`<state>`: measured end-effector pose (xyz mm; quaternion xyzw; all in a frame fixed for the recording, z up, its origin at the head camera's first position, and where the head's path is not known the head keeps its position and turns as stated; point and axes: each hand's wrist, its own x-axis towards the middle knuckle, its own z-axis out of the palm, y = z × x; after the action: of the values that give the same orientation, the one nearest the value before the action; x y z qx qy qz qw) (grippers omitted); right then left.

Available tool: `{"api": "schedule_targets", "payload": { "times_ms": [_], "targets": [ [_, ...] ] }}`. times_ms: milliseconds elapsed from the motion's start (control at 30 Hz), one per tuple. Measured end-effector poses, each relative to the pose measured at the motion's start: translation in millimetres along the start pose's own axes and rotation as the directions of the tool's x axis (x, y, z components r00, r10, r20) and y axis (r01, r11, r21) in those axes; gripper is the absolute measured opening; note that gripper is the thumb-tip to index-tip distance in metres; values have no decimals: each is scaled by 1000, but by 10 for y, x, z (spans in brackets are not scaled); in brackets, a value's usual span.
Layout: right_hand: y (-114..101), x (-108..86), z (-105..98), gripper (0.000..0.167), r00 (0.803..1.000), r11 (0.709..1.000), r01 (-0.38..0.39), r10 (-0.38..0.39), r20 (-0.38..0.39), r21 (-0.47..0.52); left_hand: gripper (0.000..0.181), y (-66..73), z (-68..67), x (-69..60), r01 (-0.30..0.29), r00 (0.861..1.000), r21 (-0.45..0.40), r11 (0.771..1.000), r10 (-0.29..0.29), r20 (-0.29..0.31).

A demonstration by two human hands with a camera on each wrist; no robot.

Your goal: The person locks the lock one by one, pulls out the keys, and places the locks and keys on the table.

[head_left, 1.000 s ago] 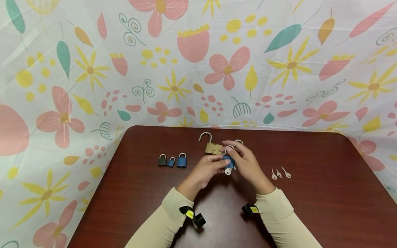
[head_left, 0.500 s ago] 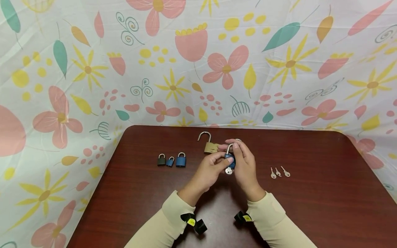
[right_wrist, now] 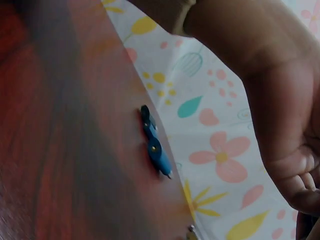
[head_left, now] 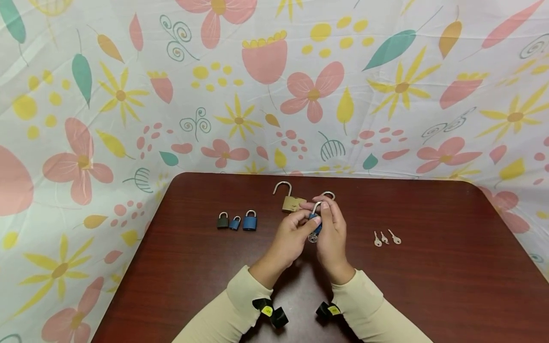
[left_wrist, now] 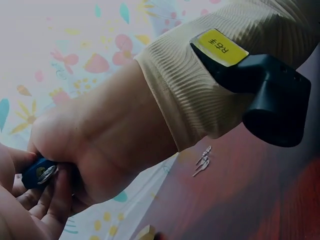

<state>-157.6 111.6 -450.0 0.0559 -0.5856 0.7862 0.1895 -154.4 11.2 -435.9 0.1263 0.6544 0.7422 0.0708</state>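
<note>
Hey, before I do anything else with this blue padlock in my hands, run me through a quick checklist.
1. Left hand gripping the blue padlock: ok.
2. Right hand on it too: ok.
3. Key at the padlock's lower end: ok.
4. Shackle released: cannot tell, partly hidden.
5. Gold padlock free of your fingers: cannot tell, they overlap in the head view.
6. Three loose keys in sight: ok, on the table.

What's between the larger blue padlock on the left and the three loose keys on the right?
In the head view, the left hand and right hand, holding another blue padlock, with an open brass padlock and one more shackle behind them.
</note>
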Motion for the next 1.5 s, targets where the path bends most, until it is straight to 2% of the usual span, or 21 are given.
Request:
{"api": "schedule_targets", "payload": {
  "times_ms": [167,400,500,600,767,900,1000,1167,1500],
  "targets": [
    [29,-37,45,36,999,1000,-22,23,-44,14,22,-2,7,7,-2,1000,-27,1000,1,-25],
    [53,-41,34,38,998,999,-45,45,-39,0,24,-11,-17,21,27,999,-40,999,-27,-16],
    [19,-23,10,37,999,999,-34,33,-6,-38,25,-19,-37,32,32,999,-35,999,-32,2],
    [-19,-13,-21,36,998,996,-23,28,60,-85,24,-27,-65,44,41,999,-44,998,-41,11],
    [-57,-7,-62,42,983,988,-45,70,169,-147,25,-31,-111,60,55,998,-51,997,-55,-9],
    [-68,17,-75,52,976,988,-64,92,198,-140,25,-34,-137,77,54,998,-57,997,-55,-26],
    [-73,39,-84,55,977,989,-60,86,196,-135,25,-35,-153,89,52,998,-78,996,-55,-41],
    [-85,62,-98,51,978,984,-59,91,189,-167,27,-13,-180,112,24,997,-160,987,-36,-69],
    [-21,71,-84,33,991,993,-24,39,129,-118,9,50,-258,163,-17,979,-286,958,-42,-198]
  ]
}}
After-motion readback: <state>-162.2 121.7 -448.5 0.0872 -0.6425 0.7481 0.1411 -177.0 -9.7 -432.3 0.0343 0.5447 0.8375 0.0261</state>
